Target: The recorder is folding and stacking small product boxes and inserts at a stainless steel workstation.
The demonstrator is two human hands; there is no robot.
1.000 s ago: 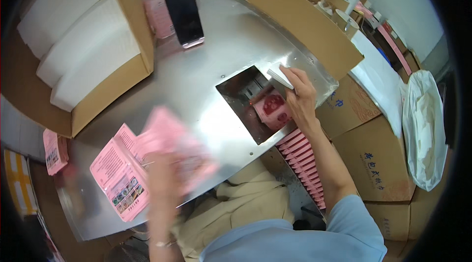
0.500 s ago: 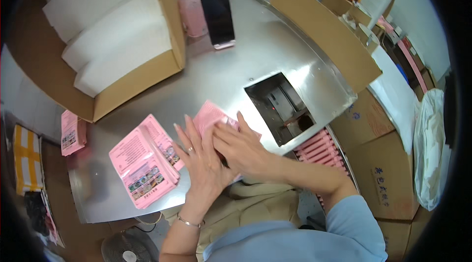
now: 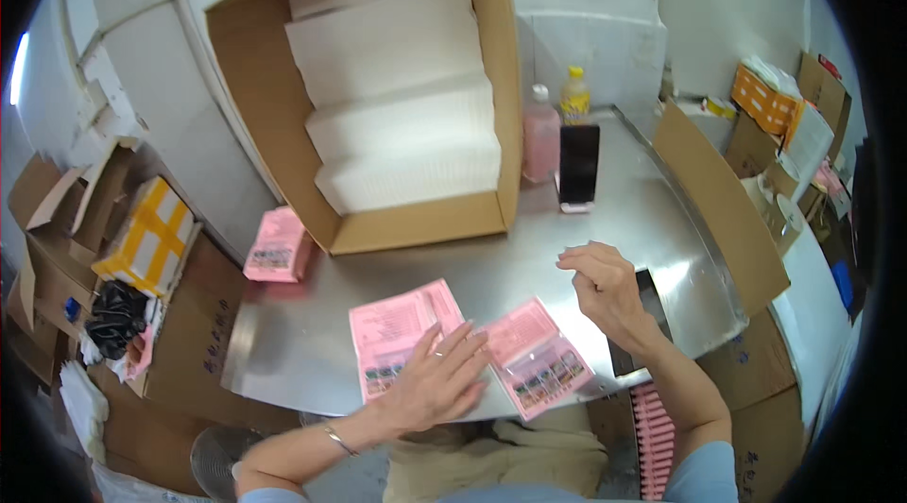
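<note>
Pink flat printed packets lie on the grey shiny metal worktop (image 3: 605, 248) close to its near edge: a stack of pink packets (image 3: 402, 333) under the left hand, and just right of it a single pink packet with a clear window (image 3: 539, 357) that reaches over the worktop's front edge. At the back of the worktop stands the large brown cardboard box (image 3: 491, 78), tipped open toward the person and filled with white folded stacks (image 3: 397, 97). Right of it, a brown cardboard sheet (image 3: 718, 201) stands along the worktop's right edge. At the left corner lies a smaller pile of pink packets (image 3: 276, 246). Behind the box's right side stand a black upright phone (image 3: 578, 165), a pink plastic bottle (image 3: 541, 146) and a yellow bottle (image 3: 574, 95). The left hand (image 3: 436, 378) lies flat, fingers (image 3: 463, 344) spread open, across the stack's lower right corner and touching the single packet's left edge. The right hand (image 3: 605, 288) hovers above the worktop, fingers loosely curled and holding nothing that can be seen.
</note>
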